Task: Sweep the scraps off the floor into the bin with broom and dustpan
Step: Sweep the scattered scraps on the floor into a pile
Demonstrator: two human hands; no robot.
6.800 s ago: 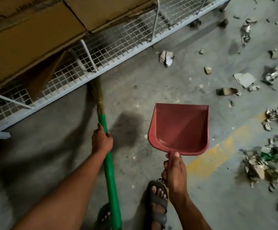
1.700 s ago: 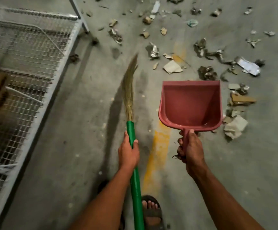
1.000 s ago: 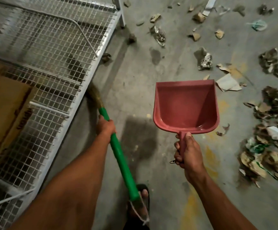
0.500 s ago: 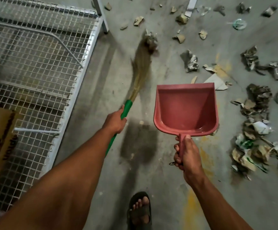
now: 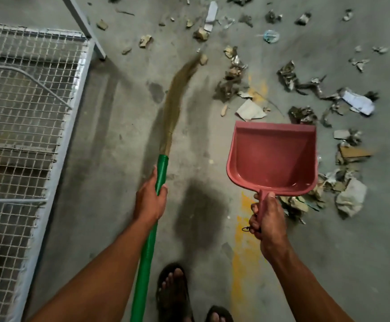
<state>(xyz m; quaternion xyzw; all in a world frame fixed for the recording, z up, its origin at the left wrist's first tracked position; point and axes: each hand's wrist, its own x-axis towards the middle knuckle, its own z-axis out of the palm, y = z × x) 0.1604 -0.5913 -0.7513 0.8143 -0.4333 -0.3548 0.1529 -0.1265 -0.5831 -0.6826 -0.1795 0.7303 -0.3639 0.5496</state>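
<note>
Gripping the broom (image 5: pixel 152 219) by its green handle with the left hand (image 5: pixel 149 201) curled round it, and the red dustpan (image 5: pixel 273 156) by its stub handle in the right hand's (image 5: pixel 267 219) closed fist, held empty off the floor at centre right. Best to drag the bristles rightward in short low strokes, herding the scraps (image 5: pixel 232 75) into one pile before lowering the pan's lip flat. Long axis running from bottom centre up to the bristle tips at upper centre, bent slightly right.

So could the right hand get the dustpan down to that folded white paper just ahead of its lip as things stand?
Probably yes. The right hand grips the dustpan by its handle, and the white paper lies just beyond its front lip, with only bare floor and small scraps between. The broom sweeps well to the left.
</note>
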